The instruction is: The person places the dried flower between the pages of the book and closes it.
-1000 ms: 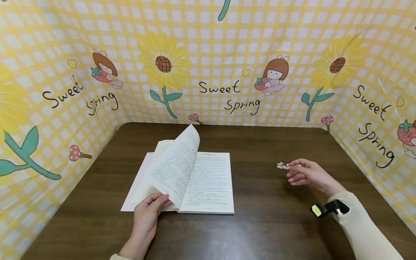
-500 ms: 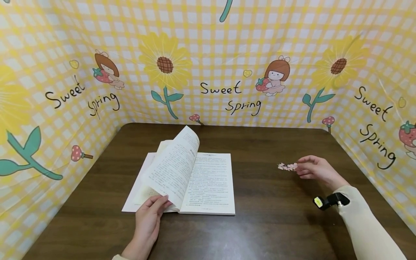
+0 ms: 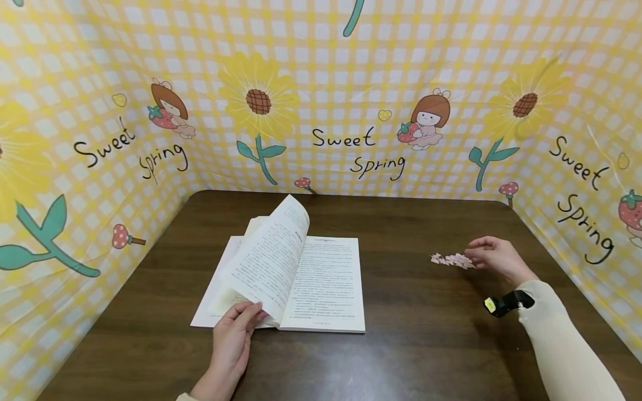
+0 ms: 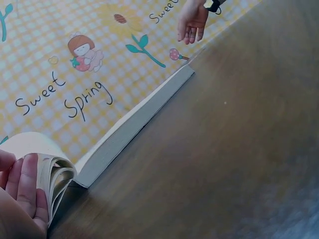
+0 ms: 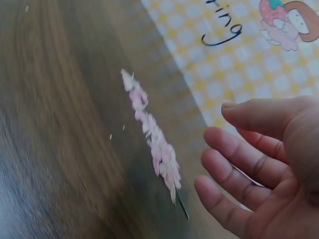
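Note:
An open book [image 3: 323, 284] lies on the table, left of the middle in the head view. My left hand [image 3: 234, 334] pinches a curled bunch of its pages [image 3: 271, 250] at the lower edge, lifting them off the right side. The left wrist view shows these bent pages [image 4: 62, 172] against the fingers. On the right of the table lies a pink flower sprig [image 5: 152, 132] with a thin green stem. Beside its stem end my right hand [image 3: 501, 259] hovers with thumb and fingers apart, holding nothing. In the right wrist view a gap separates the fingers from the sprig.
A dark wooden table [image 3: 401, 345] carries everything. Yellow checked cloth [image 3: 331, 72] with printed flowers rises along its back and both sides. A black wrist device [image 3: 509, 303] sits on the right sleeve [image 3: 557, 340]. Tiny pale specks lie near the sprig.
My right hand has drawn back to the right, uncovering more of the flower sprig, which stays on the table. My left hand keeps its pinch on the pages, which have leaned slightly leftward.

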A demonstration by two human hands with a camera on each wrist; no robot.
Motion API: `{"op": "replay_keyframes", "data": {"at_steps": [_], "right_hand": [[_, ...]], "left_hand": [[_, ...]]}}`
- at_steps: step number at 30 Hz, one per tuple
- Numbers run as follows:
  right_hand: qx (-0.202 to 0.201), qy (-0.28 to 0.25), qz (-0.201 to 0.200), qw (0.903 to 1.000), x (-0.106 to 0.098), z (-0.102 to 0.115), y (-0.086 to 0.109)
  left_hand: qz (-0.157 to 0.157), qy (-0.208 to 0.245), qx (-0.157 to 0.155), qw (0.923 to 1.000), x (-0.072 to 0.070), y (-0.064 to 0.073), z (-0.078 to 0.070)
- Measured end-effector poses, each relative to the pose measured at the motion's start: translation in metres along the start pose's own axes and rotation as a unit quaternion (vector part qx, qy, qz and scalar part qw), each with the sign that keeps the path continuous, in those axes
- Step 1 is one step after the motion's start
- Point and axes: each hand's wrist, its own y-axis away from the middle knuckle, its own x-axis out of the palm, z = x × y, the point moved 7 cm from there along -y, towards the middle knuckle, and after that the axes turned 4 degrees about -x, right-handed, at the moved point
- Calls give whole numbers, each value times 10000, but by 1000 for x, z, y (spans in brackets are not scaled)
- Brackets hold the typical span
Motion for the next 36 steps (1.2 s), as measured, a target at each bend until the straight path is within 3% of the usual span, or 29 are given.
{"op": "replay_keyframes", "data": {"at_steps": [6, 13, 22, 36], "right_hand": [[44, 1356, -78, 9907, -4, -10, -2], [100, 2335, -184, 9721, -9, -28, -3], [125, 2486, -161, 9684, -4, -38, -3], [129, 2499, -241, 9679, 0, -30, -1]], "left_hand": [[-1, -51, -5, 10000, 0, 0, -1], [33, -88, 37, 9999, 0, 0, 0], [-4, -134, 78, 9999, 0, 0, 0], [-37, -200, 93, 9997, 1, 1, -3]]}}
